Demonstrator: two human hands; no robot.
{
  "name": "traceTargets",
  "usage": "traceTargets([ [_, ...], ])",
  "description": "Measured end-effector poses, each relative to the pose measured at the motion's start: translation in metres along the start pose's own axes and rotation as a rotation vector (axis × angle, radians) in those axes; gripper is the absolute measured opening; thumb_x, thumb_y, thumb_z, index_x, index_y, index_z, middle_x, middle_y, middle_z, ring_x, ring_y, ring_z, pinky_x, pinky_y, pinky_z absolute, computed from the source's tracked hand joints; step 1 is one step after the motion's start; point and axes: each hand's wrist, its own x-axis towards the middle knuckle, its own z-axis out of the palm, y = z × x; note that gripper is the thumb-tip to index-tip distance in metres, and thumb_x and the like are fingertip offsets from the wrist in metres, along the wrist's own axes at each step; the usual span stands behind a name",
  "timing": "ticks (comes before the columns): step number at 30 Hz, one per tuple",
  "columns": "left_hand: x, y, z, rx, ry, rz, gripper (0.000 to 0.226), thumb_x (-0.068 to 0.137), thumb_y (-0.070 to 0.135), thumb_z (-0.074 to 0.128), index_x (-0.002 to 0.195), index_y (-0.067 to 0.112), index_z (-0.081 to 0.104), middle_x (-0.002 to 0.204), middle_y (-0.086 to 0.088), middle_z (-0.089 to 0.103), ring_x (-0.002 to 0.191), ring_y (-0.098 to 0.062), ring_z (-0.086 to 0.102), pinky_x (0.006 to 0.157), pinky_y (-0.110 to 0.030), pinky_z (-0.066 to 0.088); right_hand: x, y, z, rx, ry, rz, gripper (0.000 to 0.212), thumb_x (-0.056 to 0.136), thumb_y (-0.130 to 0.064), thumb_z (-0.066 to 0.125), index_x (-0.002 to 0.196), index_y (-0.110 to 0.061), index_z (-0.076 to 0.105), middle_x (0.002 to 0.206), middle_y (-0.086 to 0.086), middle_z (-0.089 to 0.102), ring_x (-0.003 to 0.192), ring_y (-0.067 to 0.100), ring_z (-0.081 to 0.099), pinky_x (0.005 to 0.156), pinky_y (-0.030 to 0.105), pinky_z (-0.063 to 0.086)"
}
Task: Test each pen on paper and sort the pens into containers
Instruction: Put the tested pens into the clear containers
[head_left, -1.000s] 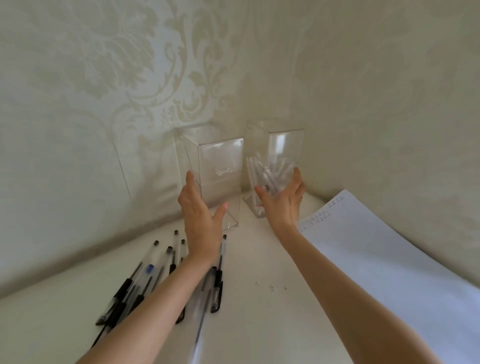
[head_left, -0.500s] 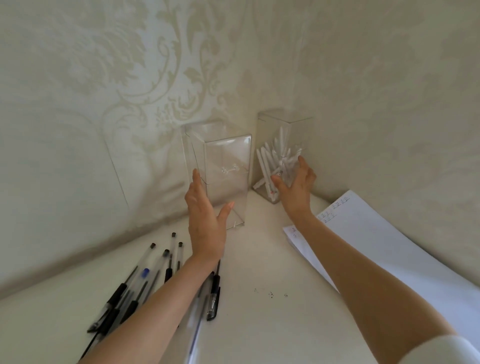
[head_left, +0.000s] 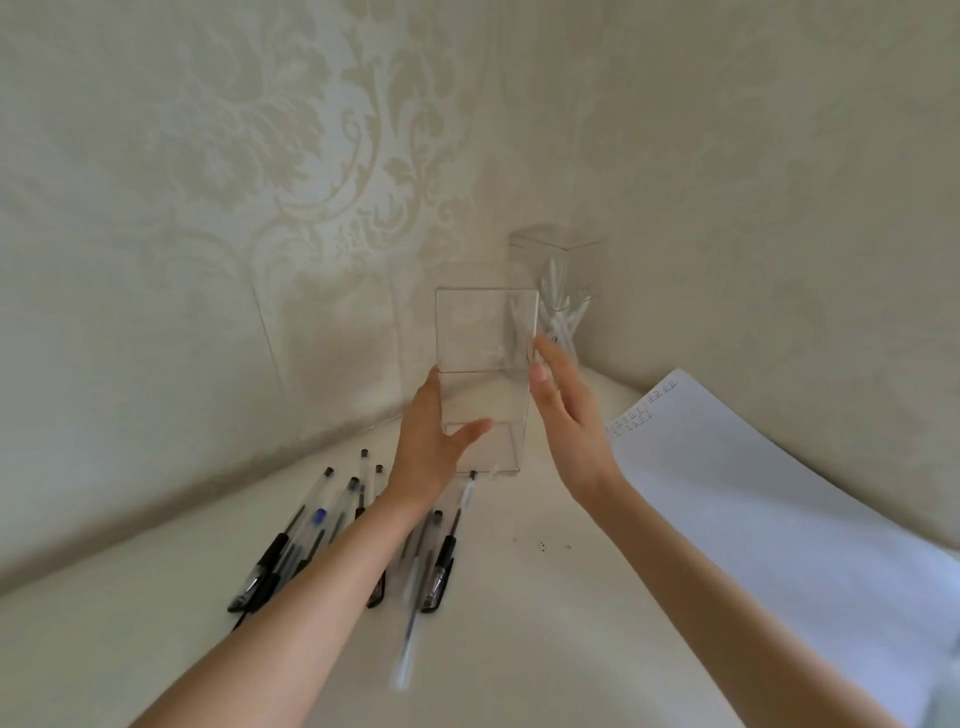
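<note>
An empty clear container (head_left: 485, 332) stands upright on the white table (head_left: 545, 623) near the wall. My left hand (head_left: 431, 452) lies against its left side with straight fingers, the thumb spread across its front. My right hand (head_left: 566, 415) is at its right edge, fingers straight, fingertips touching the wall of the box. A second clear container (head_left: 558, 260) with several white pens stands behind it in the corner. Several clear pens with black grips (head_left: 322, 525) lie on the table under my left forearm. A sheet of paper (head_left: 753, 493) with small scribbles at its top lies to the right.
Patterned walls meet in a corner just behind the containers. One blurred pen (head_left: 410, 639) lies nearer to me than the others. A few dark specks (head_left: 543, 545) dot the table between the pens and the paper.
My right hand has left the container with white pens, which now stands in the corner, and has moved left to the empty container. My left hand has stayed on that container.
</note>
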Motion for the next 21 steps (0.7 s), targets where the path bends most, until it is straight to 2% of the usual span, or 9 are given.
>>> traceTargets([
  [2, 0.0, -0.004, 0.0, 0.011, -0.016, -0.008, 0.089, 0.071, 0.061, 0.067, 0.142, 0.023, 0.029, 0.141, 0.004, 0.044, 0.13, -0.012, 0.039, 0.106, -0.045, 0.036, 0.001, -0.008, -0.005, -0.018, -0.01, -0.041, 0.054, 0.095, -0.039, 0.047, 0.146, -0.029, 0.03, 0.149, -0.02, 0.027, 0.141, -0.002, 0.017, 0.118, 0.038, 0.017],
  [4, -0.001, -0.003, -0.001, 0.016, -0.022, 0.013, 0.086, 0.073, 0.057, 0.066, 0.143, 0.024, 0.028, 0.141, 0.006, 0.043, 0.13, -0.01, 0.039, 0.107, -0.044, 0.035, 0.007, -0.021, -0.007, -0.02, -0.017, -0.076, 0.062, 0.092, -0.025, 0.055, 0.146, -0.03, 0.026, 0.15, -0.017, 0.026, 0.141, 0.001, 0.017, 0.118, 0.035, 0.017],
  [7, -0.003, 0.003, -0.003, 0.027, -0.015, 0.042, 0.085, 0.072, 0.055, 0.066, 0.142, 0.022, 0.031, 0.138, 0.007, 0.046, 0.127, -0.007, 0.041, 0.106, -0.041, 0.036, 0.026, -0.041, -0.005, 0.019, 0.0, -0.154, 0.073, 0.083, -0.015, 0.057, 0.146, -0.027, 0.022, 0.14, -0.021, 0.029, 0.136, 0.001, 0.023, 0.115, 0.029, 0.021],
  [10, -0.001, 0.002, -0.004, 0.034, -0.002, 0.027, 0.089, 0.069, 0.058, 0.067, 0.14, 0.017, 0.032, 0.137, 0.002, 0.047, 0.126, -0.011, 0.044, 0.105, -0.042, 0.038, 0.053, -0.057, -0.003, 0.001, 0.033, -0.17, 0.076, 0.086, -0.003, 0.058, 0.148, -0.014, 0.017, 0.149, -0.006, 0.026, 0.135, 0.0, 0.021, 0.112, 0.02, 0.019],
  [12, 0.0, 0.0, -0.003, 0.048, 0.001, 0.03, 0.086, 0.071, 0.052, 0.07, 0.138, 0.014, 0.034, 0.136, -0.001, 0.049, 0.125, -0.014, 0.045, 0.104, -0.043, 0.039, 0.07, -0.066, -0.003, -0.051, 0.045, -0.161, 0.074, 0.086, -0.001, 0.055, 0.148, -0.014, 0.017, 0.152, -0.001, 0.024, 0.137, 0.005, 0.02, 0.111, 0.021, 0.018],
  [14, 0.001, -0.001, -0.003, 0.039, -0.004, 0.022, 0.082, 0.071, 0.047, 0.072, 0.137, 0.012, 0.036, 0.133, -0.001, 0.05, 0.123, -0.014, 0.047, 0.103, -0.042, 0.04, 0.087, -0.068, -0.004, -0.098, 0.06, -0.128, 0.072, 0.086, 0.0, 0.052, 0.148, -0.013, 0.019, 0.152, 0.002, 0.025, 0.14, 0.013, 0.02, 0.113, 0.028, 0.019],
  [16, 0.002, -0.003, -0.004, 0.031, -0.024, 0.001, 0.089, 0.068, 0.056, 0.07, 0.137, 0.014, 0.034, 0.136, -0.001, 0.047, 0.124, -0.013, 0.045, 0.103, -0.042, 0.04, 0.097, -0.068, -0.005, -0.141, 0.039, -0.075, 0.071, 0.087, 0.0, 0.049, 0.149, -0.013, 0.018, 0.153, 0.003, 0.023, 0.142, 0.016, 0.017, 0.115, 0.032, 0.017],
  [18, 0.002, -0.004, -0.008, 0.033, -0.062, -0.021, 0.093, 0.067, 0.06, 0.068, 0.139, 0.014, 0.031, 0.139, -0.002, 0.043, 0.126, -0.013, 0.042, 0.105, -0.042, 0.038, 0.099, -0.068, -0.008, -0.183, -0.02, -0.036, 0.07, 0.089, -0.002, 0.047, 0.15, -0.014, 0.015, 0.154, 0.003, 0.021, 0.143, 0.015, 0.015, 0.111, 0.024, 0.014],
  [21, -0.001, 0.001, -0.019, 0.08, -0.15, -0.016, 0.092, 0.073, 0.056, 0.067, 0.143, 0.015, 0.024, 0.147, 0.0, 0.033, 0.134, -0.013, 0.031, 0.112, -0.04, 0.027, 0.089, -0.065, -0.013, -0.266, -0.026, -0.089, 0.063, 0.091, -0.001, 0.046, 0.148, -0.007, 0.02, 0.146, 0.001, 0.029, 0.139, 0.012, 0.019, 0.102, 0.008, 0.013],
])
